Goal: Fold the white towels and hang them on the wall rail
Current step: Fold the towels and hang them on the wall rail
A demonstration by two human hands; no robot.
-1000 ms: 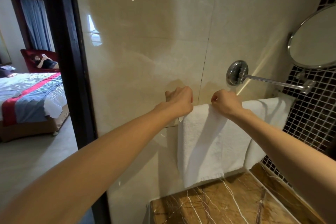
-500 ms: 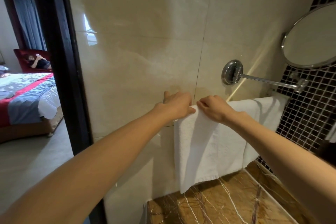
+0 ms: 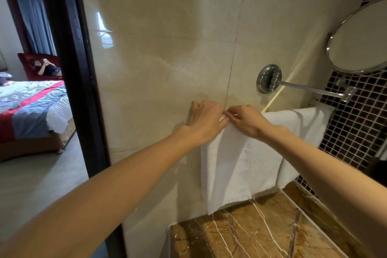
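1. Your right hand (image 3: 247, 121) pinches the top edge of the front towel (image 3: 230, 165), close to its top left corner.
2. Your left hand (image 3: 206, 119) is right up against your right hand, at that same corner. Its fingers curl over the top toward the wall (image 3: 167, 48). You cannot tell if they hold the towel or something under it.
3. The front towel hangs straight down from under both hands. Its bottom edge ends just above the back edge of the brown counter (image 3: 261, 234).
4. A second towel (image 3: 303, 128) hangs to the right, partly behind the front one. The rail is hidden under both towels.
5. Above the second towel, a round mirror (image 3: 360, 40) sticks out from the wall on a shiny arm (image 3: 310, 89).
6. Far to the left, past the dark door frame (image 3: 69, 69), there is a bed (image 3: 27, 107).
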